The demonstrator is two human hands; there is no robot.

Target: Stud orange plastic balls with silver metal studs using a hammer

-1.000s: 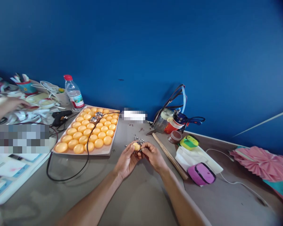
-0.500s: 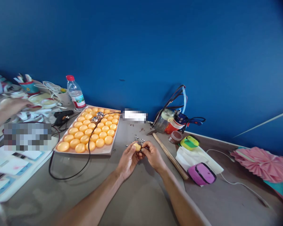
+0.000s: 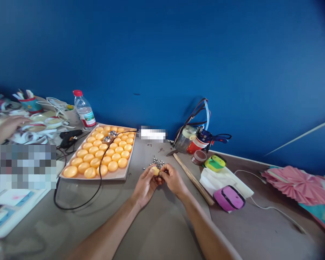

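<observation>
Between my fingers is a small yellow-orange ball (image 3: pixel 155 171), like a table tennis ball, gripped by my left hand (image 3: pixel 146 182) with the thumb on its near side. My right hand (image 3: pixel 173 179) is pinched at the ball's right side; whatever its fingertips hold is too small to make out. Just beyond the ball lies a loose pile of small silvery metal pieces (image 3: pixel 158 162). To the left, a shallow tray (image 3: pixel 97 178) carries many orange balls (image 3: pixel 89 158). Among them sit two silver-covered balls (image 3: pixel 107 139).
A black cable (image 3: pixel 78 208) loops over the tray. To my right lie a wooden-handled hammer (image 3: pixel 192 177), a small brown jar (image 3: pixel 199 157), a purple case (image 3: pixel 229 198) and a yellow-green case (image 3: pixel 215 163). Back left stands a bottle (image 3: pixel 84 112); another person's hand (image 3: pixel 12 126) is at far left.
The whole view has shifted slightly. My hands stay around the ball, with small finger movements at its right side. The other person's hand at left has moved a little.
</observation>
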